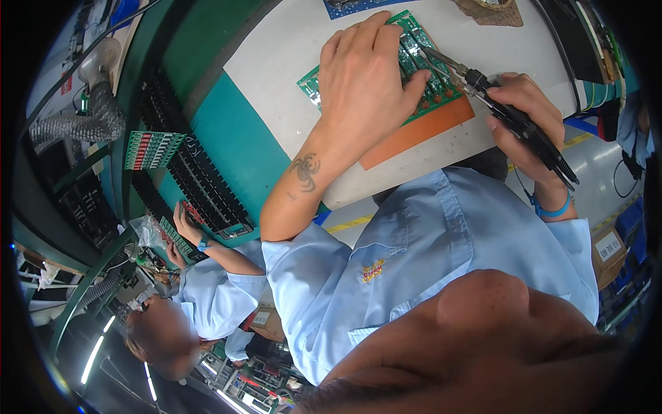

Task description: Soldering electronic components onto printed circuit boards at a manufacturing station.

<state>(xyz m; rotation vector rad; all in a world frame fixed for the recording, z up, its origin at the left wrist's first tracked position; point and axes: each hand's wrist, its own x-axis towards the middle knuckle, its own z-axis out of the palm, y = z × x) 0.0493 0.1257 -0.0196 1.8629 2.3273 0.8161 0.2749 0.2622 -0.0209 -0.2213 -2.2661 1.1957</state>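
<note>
While the left hand (367,77) lies palm down across the green circuit board (436,83), it hides most of the board's middle, leaving bare only its left corner and the part to the right of the hand. That grip is spread, thumb well apart from the fingers; whether the fingertips hook the board's far edge cannot be told. On the right of the board, the right hand (532,103) has its grip clamped around a black-handled tool (514,119), whose thin metal end reaches in over the board's right part, close to the left thumb; contact with the board cannot be made out. The tool's front end covers some of the components there.

Under the board, and showing on its near side, is an orange sheet (422,136), and both rest on the pale surface (269,86). Beyond the board lies a blue circuit board (372,6), cut off by the picture's edge; beyond it to the right sits a brown block (493,12). Farther right of the board stands dark equipment (572,38) with cables beside it.

To the left of the board come a teal mat (231,131), then black slotted racks (200,178), with an upright green-and-red board (153,150) next to them. Well to the board's near left, a co-worker's hand (185,222) is at the racks, near a clear plastic bag (146,231).
</note>
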